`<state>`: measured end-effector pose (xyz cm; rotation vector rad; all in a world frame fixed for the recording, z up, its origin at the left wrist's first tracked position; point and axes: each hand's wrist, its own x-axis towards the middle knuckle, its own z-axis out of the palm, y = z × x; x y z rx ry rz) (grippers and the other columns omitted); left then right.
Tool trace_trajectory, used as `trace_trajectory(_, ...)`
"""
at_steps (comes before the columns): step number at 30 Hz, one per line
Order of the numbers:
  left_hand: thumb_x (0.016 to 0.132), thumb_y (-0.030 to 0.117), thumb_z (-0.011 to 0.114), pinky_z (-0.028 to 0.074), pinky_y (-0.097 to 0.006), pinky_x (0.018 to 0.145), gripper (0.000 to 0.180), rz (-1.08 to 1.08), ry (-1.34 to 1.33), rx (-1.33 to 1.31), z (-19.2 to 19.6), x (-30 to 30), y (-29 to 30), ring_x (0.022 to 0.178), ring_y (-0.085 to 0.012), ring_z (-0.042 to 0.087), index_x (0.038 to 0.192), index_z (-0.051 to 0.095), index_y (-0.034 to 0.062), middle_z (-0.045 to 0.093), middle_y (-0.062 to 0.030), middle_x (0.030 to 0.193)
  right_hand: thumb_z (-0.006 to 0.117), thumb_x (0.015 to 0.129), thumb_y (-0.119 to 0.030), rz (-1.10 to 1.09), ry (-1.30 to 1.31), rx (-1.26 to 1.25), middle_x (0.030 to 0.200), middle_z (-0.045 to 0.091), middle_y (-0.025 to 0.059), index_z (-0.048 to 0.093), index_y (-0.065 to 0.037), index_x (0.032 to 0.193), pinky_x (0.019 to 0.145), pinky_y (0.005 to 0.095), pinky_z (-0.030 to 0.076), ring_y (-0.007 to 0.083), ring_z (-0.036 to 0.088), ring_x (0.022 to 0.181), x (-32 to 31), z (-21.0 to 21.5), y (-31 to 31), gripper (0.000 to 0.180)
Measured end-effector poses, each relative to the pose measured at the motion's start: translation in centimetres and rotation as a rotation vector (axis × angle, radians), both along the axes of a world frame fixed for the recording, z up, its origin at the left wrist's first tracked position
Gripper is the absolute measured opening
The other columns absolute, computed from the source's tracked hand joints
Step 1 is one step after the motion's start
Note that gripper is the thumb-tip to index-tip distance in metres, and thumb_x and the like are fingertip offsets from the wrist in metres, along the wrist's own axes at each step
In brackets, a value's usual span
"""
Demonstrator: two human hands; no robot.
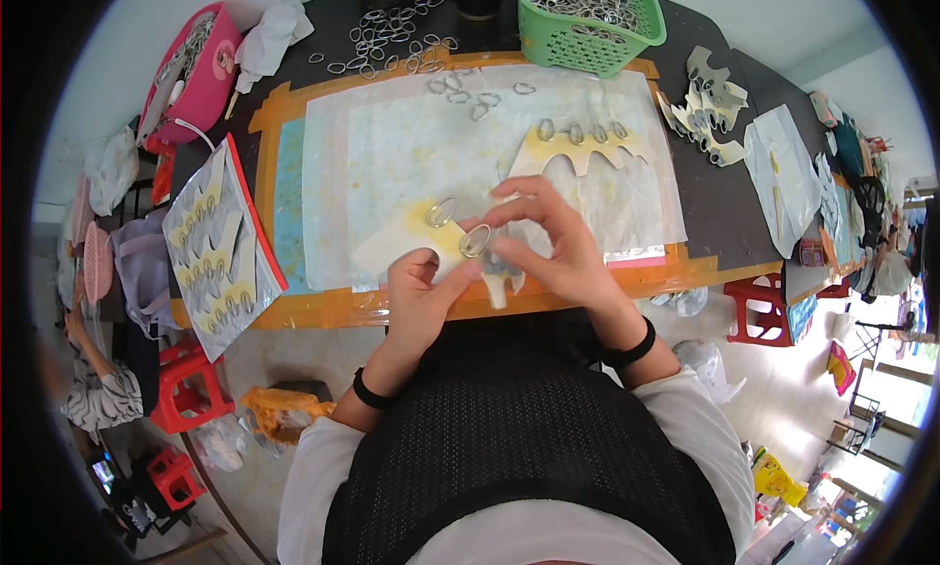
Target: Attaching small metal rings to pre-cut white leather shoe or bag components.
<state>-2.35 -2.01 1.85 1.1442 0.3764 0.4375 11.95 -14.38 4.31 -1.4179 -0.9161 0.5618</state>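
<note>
Between my hands lies a cream piece (397, 234) with yellow smears and scalloped, pointed edges, partly hidden by my fingers. One oval metal ring (441, 211) stands on it, and a second oval metal ring (476, 240) sits nearer me. My left hand (419, 296) pinches the piece's near edge, its thumb just below the second ring. My right hand (556, 240) has thumb and fingers curved and apart, close to that ring's right side. Farther right, a similar scalloped piece (578, 152) carries several rings along its upper edge.
Loose rings (392, 38) lie scattered at the back. A green basket (592, 51) and a pink basket (201, 85) hold more. At left is a grey sheet (217, 257) bearing ringed pieces. Bare scalloped pieces (710, 105) lie at right. A person's arm (93, 350) shows far left.
</note>
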Motion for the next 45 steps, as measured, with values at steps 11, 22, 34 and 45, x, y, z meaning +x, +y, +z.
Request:
trace_trajectory(11, 0.092, 0.000, 0.064, 0.043, -0.019, 0.069, 0.005, 0.214, 0.004, 0.091, -0.6, -0.6, 0.3, 0.075, -0.0040, 0.054, 0.092, 0.063, -0.0040, 0.062, 0.0000, 0.083, 0.067, 0.086, -0.001, -0.112, -0.054, -0.075, 0.083, 0.066, 0.0065, 0.064, -0.002, 0.095, 0.071, 0.0268, 0.050, 0.0131, 0.063, 0.078, -2.0, -0.1, 0.9, 0.009)
trace_trajectory(22, 0.095, 0.003, 0.061, 0.044, -0.020, 0.067, 0.009, 0.220, 0.051, 0.111, -1.5, -0.3, -0.8, 0.074, -0.0037, 0.054, 0.095, 0.062, -0.0053, 0.063, -0.0006, 0.083, 0.071, 0.082, -0.007, -0.335, -0.449, -0.167, 0.080, 0.067, 0.0029, 0.067, -0.007, 0.089, 0.089, 0.0381, 0.044, 0.0197, 0.063, 0.065, -3.3, -0.9, 1.1, 0.009)
trace_trajectory(34, 0.090, 0.006, 0.058, 0.045, -0.035, 0.098, 0.052, 0.045, -0.290, -0.084, -3.2, -2.6, -1.3, 0.120, -0.0245, 0.052, 0.137, 0.038, -0.0036, 0.046, -0.0147, 0.134, 0.070, 0.080, -0.001, -0.107, -0.267, -0.251, 0.088, 0.068, 0.0081, 0.067, -0.002, 0.086, 0.076, 0.0334, 0.048, 0.0232, 0.064, 0.077, -1.7, -0.9, 0.6, 0.008)
trace_trajectory(45, 0.080, 0.000, 0.069, 0.008, -0.054, 0.119, 0.062, -0.073, 0.179, 1.223, 0.2, -2.8, 2.5, 0.132, -0.0332, 0.046, 0.134, 0.040, 0.0018, 0.055, -0.0130, 0.132, 0.068, 0.073, -0.006, 0.097, -0.947, -0.314, 0.085, 0.056, 0.0014, 0.064, -0.009, 0.087, 0.083, 0.0383, 0.038, 0.0233, 0.053, 0.089, -0.8, -2.4, 2.0, 0.015)
